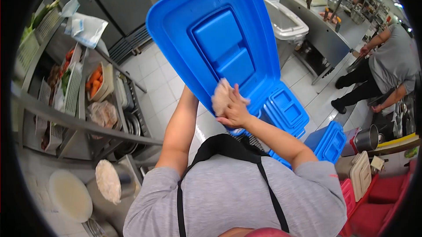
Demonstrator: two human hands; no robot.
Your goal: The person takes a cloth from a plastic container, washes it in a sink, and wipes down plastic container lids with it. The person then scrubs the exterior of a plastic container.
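Note:
A large blue lid [169,21] with a raised rim and a recessed panel is tilted up in front of me. My right hand [236,110] is closed over a crumpled beige cloth [221,97], pressing it to the lower inside of the lid. My left forearm [181,125] reaches behind the lid's left edge, so the hand and its fingers are hidden. Just right of the lid's lower end are a blue lidded box [286,108] and another blue box [327,141].
On the left, a metal shelf [83,125] holds crates of vegetables and a bin of carrots [96,80]. A white-rimmed bin [283,24] stands behind the lid. At right, a person in a grey shirt [392,54] works by a counter. Red containers [376,217] sit lower right.

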